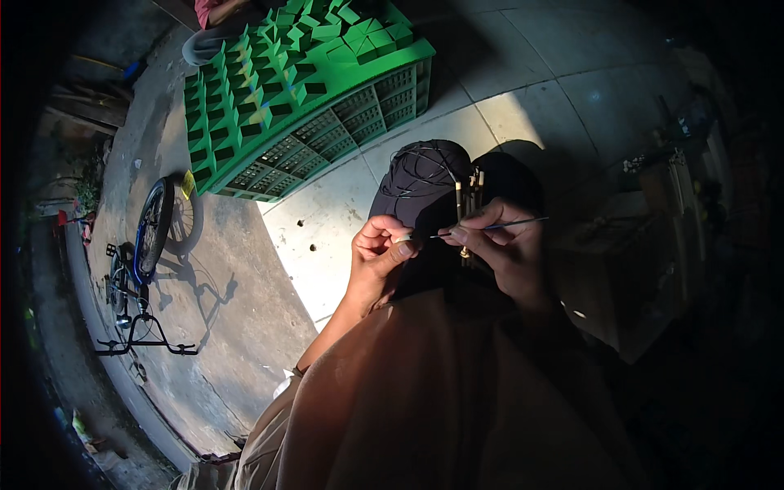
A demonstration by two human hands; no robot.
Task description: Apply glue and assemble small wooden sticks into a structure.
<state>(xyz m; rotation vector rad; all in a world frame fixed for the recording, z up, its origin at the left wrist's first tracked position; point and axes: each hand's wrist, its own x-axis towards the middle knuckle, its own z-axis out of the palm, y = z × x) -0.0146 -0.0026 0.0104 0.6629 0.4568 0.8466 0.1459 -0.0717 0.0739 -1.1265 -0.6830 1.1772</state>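
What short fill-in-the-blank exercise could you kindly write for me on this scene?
1. The thin dark rod is held by the ____ hand.
2. The small pale piece is pinched by the ____ hand.
3. The box-shaped pieces above the plastic crate are coloured ____.
4. The dark ____ of the bicycle falls across the ground.

Missing words: right; left; green; shadow.

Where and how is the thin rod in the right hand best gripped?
Probably grip the thin rod mid-shaft, coming from the right, as the right hand does: it runs sideways, its left end toward the small pale piece in the left hand, so that end should stay free.
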